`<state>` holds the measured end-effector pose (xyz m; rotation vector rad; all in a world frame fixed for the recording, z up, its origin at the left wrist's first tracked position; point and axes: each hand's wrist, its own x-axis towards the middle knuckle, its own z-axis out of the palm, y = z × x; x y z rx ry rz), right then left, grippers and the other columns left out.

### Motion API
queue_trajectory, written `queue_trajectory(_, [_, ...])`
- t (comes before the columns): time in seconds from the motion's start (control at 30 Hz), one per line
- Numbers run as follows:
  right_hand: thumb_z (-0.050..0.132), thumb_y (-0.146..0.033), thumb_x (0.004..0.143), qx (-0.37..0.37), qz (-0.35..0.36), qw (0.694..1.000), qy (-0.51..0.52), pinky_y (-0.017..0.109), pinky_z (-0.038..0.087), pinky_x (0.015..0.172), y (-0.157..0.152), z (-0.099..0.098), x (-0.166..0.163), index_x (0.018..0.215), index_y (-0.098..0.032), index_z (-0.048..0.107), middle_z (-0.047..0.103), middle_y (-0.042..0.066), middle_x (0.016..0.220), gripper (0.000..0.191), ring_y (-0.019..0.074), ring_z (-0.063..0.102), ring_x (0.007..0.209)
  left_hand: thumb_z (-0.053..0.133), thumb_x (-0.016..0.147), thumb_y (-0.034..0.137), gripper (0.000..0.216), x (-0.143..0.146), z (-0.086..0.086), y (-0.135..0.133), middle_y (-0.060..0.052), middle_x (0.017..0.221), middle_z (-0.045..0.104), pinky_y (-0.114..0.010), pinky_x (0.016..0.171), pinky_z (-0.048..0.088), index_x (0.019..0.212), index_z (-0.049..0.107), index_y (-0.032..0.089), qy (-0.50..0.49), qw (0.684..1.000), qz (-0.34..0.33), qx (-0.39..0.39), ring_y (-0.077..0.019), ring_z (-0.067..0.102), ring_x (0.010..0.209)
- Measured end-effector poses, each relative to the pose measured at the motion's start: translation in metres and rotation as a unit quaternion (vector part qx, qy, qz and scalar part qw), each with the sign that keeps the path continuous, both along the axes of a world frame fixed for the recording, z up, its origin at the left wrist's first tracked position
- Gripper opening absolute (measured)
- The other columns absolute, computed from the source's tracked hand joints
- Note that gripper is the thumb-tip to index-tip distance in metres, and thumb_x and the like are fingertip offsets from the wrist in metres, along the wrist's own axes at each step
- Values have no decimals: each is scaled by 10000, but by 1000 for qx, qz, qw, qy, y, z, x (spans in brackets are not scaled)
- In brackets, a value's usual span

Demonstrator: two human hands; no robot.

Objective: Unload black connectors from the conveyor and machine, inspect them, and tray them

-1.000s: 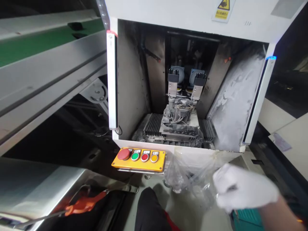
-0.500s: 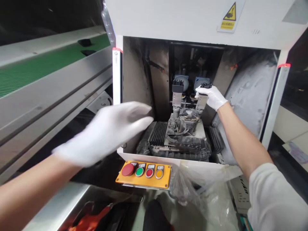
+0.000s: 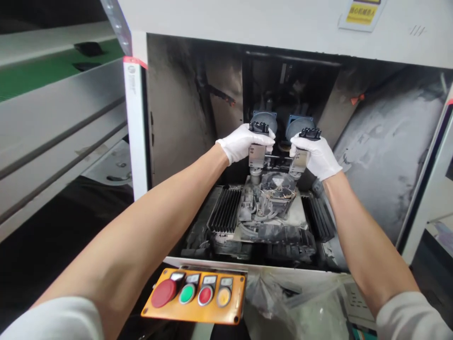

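Observation:
Both arms reach into the open bay of a white machine. My left hand, in a white glove, is wrapped round the left of two upright black-topped clamp handles. In the same kind of glove, my right hand grips the right clamp handle. Below the handles sits a dusty grey fixture with hoses between two black finned blocks. Two round blue-grey parts show behind the handles.
An orange control box with red, green, red and yellow buttons hangs at the bay's front edge. A crumpled clear plastic bag hangs below right. A conveyor with a green belt runs along the left. The bay walls are coated in grey dust.
My left hand swung in from the left and closed on the left handle. My right hand keeps its grip on the right handle. The view moved closer to the bay.

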<state>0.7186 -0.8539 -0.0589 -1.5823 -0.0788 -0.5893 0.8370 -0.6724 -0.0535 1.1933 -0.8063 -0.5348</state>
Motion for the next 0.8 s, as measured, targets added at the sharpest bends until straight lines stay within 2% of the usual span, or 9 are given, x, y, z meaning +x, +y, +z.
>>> queue_trajectory(0.17, [890, -347, 627, -3, 10, 1000, 12, 340, 580, 666, -1, 3, -1, 664, -209, 671, 646, 5, 622, 261, 164, 603, 621, 843, 527, 154, 276, -9, -5, -6, 16, 625, 635, -273, 617, 505, 749, 681, 133, 0, 994, 83, -67, -129, 612, 574])
queue_trajectory(0.23, [898, -331, 614, -6, 6, 1000, 22, 344, 590, 666, -2, 4, 0, 676, -209, 679, 662, 9, 642, 258, 169, 618, 634, 829, 525, 145, 260, -8, -5, -5, 19, 613, 626, -274, 614, 502, 735, 675, 132, -19, 996, 74, -54, -129, 609, 567])
queue_trajectory(0.3, [904, -308, 608, -9, 6, 1000, 23, 347, 605, 698, -4, 5, 1, 695, -199, 692, 683, 16, 675, 254, 172, 647, 661, 835, 523, 128, 262, -6, -1, -3, 6, 606, 630, -282, 617, 505, 730, 674, 122, -49, 998, 37, -17, -144, 621, 572])
queue_trajectory(0.37, [917, -289, 590, -3, 9, 1000, 24, 346, 612, 723, -5, 5, 3, 732, -184, 704, 701, 22, 709, 277, 176, 678, 681, 827, 538, 102, 246, -3, 8, -2, 1, 604, 622, -282, 611, 498, 720, 662, 116, -53, 998, 19, -16, -146, 618, 571])
queue_trajectory(0.5, [929, -271, 547, 11, 3, 999, 33, 336, 618, 710, -8, 5, 4, 761, -180, 708, 704, 9, 712, 321, 173, 691, 670, 713, 739, 102, 113, -2, 34, -5, 31, 670, 559, -229, 651, 475, 767, 609, 138, 37, 984, 69, -162, -71, 571, 596])
queue_trajectory(0.57, [909, -257, 545, 18, 3, 999, 35, 327, 614, 690, -9, 5, 4, 759, -183, 714, 697, 0, 701, 299, 168, 681, 659, 713, 741, 81, 106, -10, 45, -3, 18, 712, 576, -245, 677, 492, 787, 630, 128, 4, 986, 75, -148, -79, 581, 628])
queue_trajectory(0.67, [871, -236, 554, 14, -3, 1000, 27, 317, 596, 664, -7, 5, 4, 732, -184, 716, 677, -10, 667, 241, 156, 654, 625, 801, 623, 68, 174, -39, 49, 21, -18, 751, 650, -284, 708, 530, 757, 700, 110, -131, 981, 135, -46, -124, 608, 679])
queue_trajectory(0.73, [862, -225, 549, 4, -17, 1000, 10, 320, 583, 652, -5, 4, 6, 705, -182, 707, 661, -13, 644, 224, 153, 640, 601, 849, 623, 149, 199, -69, 46, 56, -27, 793, 697, -287, 743, 548, 797, 752, 140, -178, 966, 187, 8, -145, 631, 721])
queue_trajectory(0.8, [864, -218, 542, -3, -30, 1000, -8, 324, 570, 641, -5, 3, 9, 695, -181, 700, 652, -14, 632, 227, 157, 641, 593, 871, 657, 263, 217, -105, 39, 106, -26, 829, 736, -296, 746, 562, 849, 792, 197, -187, 957, 203, 85, -170, 658, 742])
